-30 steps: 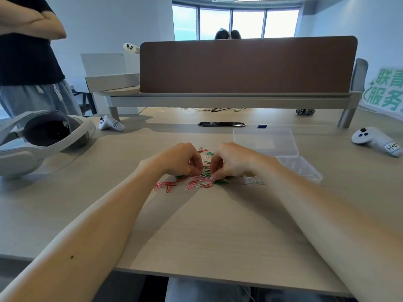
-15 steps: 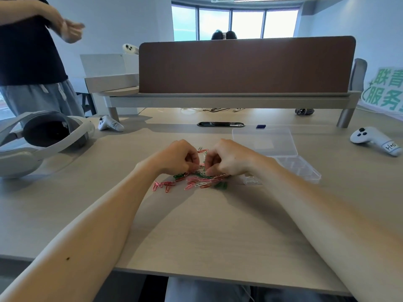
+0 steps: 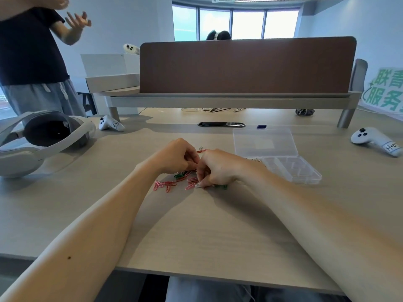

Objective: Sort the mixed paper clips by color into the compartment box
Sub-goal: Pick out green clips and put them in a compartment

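Note:
A loose pile of paper clips lies mid-table: pink ones (image 3: 166,185) at the left, green ones (image 3: 179,175) in the middle, more green (image 3: 222,186) under my right hand. My left hand (image 3: 175,156) hovers over the pile's far side, fingers curled shut on clips. My right hand (image 3: 219,168) reaches down at the pile's front edge, fingertips pinched on a pale clip (image 3: 197,185). The clear compartment box (image 3: 305,178) stands open to the right, its lid (image 3: 265,141) folded back. A few pale clips (image 3: 254,159) lie in its left compartment.
A white headset (image 3: 43,138) lies at the far left with a controller (image 3: 110,124) beside it; another controller (image 3: 376,141) sits far right. A brown desk divider (image 3: 246,66) crosses the back. A person in a dark shirt (image 3: 28,46) stands at the left.
My right hand has dropped from mid-pile to the pile's front edge and pinched a pale clip. My left hand barely moved. The standing person has uncrossed and raised their arms.

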Demonstrator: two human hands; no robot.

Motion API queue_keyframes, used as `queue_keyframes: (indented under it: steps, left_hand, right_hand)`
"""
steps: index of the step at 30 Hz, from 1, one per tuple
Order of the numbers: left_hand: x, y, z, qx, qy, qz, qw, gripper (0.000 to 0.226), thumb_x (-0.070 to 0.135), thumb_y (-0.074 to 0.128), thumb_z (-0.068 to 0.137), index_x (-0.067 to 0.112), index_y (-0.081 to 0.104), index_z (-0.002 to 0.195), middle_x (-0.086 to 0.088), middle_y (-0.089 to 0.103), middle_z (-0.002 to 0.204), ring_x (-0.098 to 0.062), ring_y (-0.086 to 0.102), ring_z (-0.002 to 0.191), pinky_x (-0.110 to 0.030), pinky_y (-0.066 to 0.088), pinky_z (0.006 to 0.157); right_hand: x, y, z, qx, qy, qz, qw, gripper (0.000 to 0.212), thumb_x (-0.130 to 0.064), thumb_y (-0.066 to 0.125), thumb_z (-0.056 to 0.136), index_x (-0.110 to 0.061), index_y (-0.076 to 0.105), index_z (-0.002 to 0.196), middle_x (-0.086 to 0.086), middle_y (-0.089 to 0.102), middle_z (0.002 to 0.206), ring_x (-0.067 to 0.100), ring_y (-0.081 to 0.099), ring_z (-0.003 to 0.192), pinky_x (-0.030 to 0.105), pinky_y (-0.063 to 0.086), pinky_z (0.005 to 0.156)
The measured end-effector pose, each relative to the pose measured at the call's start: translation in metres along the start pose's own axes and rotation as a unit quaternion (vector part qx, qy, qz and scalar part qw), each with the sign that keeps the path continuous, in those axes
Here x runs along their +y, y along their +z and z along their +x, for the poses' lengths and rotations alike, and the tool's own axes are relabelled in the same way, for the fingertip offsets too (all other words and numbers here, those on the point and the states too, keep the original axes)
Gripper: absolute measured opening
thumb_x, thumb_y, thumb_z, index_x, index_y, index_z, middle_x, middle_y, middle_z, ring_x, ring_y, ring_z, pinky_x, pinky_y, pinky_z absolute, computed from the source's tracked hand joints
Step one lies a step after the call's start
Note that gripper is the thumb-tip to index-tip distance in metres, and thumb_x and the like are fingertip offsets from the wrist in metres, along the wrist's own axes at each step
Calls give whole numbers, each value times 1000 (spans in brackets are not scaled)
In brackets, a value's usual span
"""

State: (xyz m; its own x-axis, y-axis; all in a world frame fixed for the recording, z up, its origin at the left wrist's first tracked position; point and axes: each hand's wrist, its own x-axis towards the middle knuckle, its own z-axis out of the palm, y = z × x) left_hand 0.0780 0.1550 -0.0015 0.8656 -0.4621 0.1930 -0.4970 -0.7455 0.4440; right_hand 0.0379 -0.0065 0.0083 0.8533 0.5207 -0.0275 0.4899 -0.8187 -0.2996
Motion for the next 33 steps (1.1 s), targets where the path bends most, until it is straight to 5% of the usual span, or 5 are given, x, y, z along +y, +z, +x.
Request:
queue_keyframes:
  steps: [9, 14, 25, 33]
  left_hand:
    - [15, -1, 4, 18, 23, -61, 998, 10, 9, 77, 78, 14, 76, 86, 3, 73, 78, -5, 67, 66, -18, 55, 67]
    - [52, 7, 15, 1, 69, -66, 995, 9, 13, 76, 79, 16, 75, 87, 6, 72, 78, -3, 67, 65, -16, 55, 66]
    - [102, 45, 39, -43, 115, -5, 992, 10, 18, 79, 76, 17, 78, 86, 9, 71, 74, 4, 62, 60, -8, 50, 63]
    - [102, 39, 41, -41, 114, 0, 993, 14, 26, 74, 80, 20, 77, 93, 15, 66, 73, 4, 56, 60, -6, 37, 58]
  right_hand:
    - [25, -30, -15, 76, 24, 73, 994, 6, -15, 73, 84, -19, 69, 81, -8, 64, 72, 7, 59, 69, 23, 49, 66]
    - [64, -57, -44, 97, 78, 163, 979, 10, -3, 77, 79, -11, 72, 76, -1, 69, 63, 7, 65, 57, 18, 48, 53]
    - [98, -58, -72, 4, 133, 145, 981, 19, 4, 75, 77, -15, 74, 79, -1, 72, 67, 10, 68, 61, 20, 54, 60]
    - [94, -57, -66, 33, 118, 102, 987, 10, -13, 72, 84, -21, 74, 88, -9, 67, 65, 3, 59, 60, 17, 46, 53]
